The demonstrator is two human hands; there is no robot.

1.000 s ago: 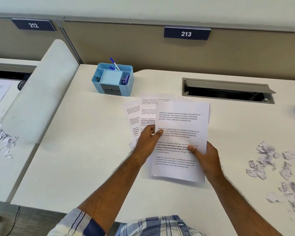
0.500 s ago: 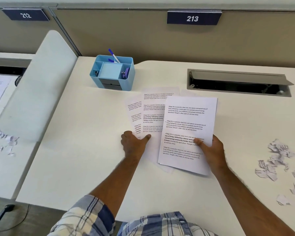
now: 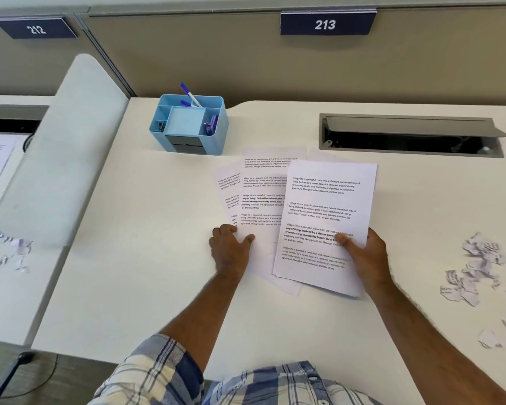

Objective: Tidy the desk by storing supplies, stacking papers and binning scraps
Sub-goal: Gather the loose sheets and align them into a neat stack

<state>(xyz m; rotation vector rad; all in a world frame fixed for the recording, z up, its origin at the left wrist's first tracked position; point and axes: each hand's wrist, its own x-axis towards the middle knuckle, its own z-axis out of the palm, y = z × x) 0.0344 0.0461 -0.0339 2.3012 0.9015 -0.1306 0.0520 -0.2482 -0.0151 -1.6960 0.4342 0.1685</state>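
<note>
Right grip (image 3: 362,254) pinching top sheet (image 3: 327,211) at desk (image 3: 158,258) centre; left grip (image 3: 231,249) pressing fanned sheets (image 3: 260,194). Risk: loose fan skewing on gathering; scraps (image 3: 479,276) at 3 o'clock scattering.

The top sheet (image 3: 327,200) covered most of the lower sheets (image 3: 260,188); the right frame edge cut off the paper scraps (image 3: 479,276).
</note>
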